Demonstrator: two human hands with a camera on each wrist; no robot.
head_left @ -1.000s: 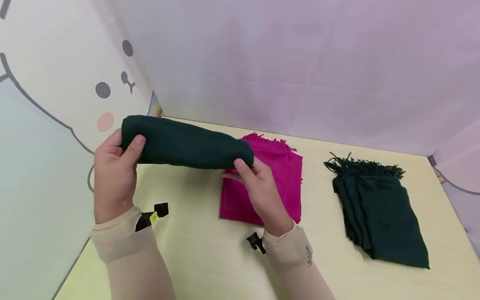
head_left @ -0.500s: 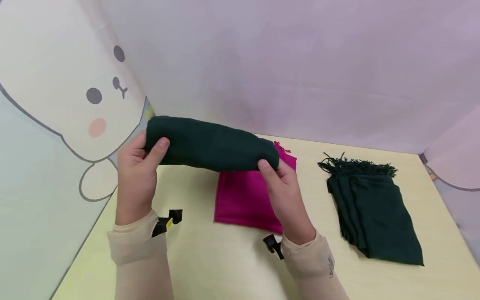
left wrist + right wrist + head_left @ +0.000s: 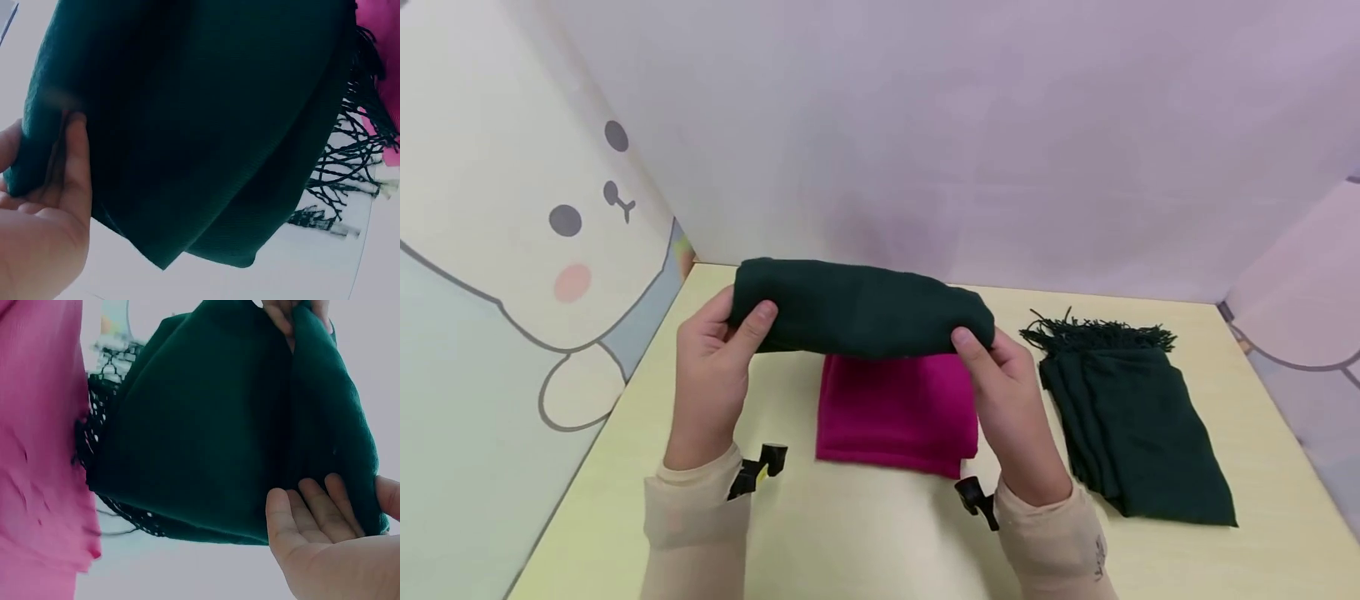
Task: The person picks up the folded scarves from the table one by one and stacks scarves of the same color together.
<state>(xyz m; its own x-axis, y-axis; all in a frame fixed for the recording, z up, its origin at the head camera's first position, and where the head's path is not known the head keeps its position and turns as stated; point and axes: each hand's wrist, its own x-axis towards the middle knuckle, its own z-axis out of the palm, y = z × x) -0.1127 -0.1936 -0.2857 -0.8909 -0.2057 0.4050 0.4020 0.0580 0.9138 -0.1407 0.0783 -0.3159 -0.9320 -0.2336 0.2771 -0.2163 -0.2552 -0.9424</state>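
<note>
A dark green fringed scarf (image 3: 857,308) is held up over the table by both hands, its near edge folded or rolled toward me. My left hand (image 3: 718,375) grips its left end, thumb in front and fingers behind. The right hand (image 3: 1011,408) pinches the right end in the same way. In the left wrist view the scarf's layers (image 3: 206,137) hang down below the grip, with fringe at the far edge. From the right wrist view, the fingers of the right hand (image 3: 319,531) lie behind the cloth. Beneath it a folded magenta scarf (image 3: 895,417) lies partly hidden.
To the right a second dark green scarf (image 3: 1138,433) lies folded on the pale table (image 3: 850,533), fringe toward the back. A pale curtain (image 3: 925,125) hangs behind the table. On the left stands a wall panel (image 3: 490,208) with a cartoon animal.
Both hands have carried the green scarf to the right and it now covers the magenta scarf's fringe. The grip stays the same, and the head view has shifted somewhat.
</note>
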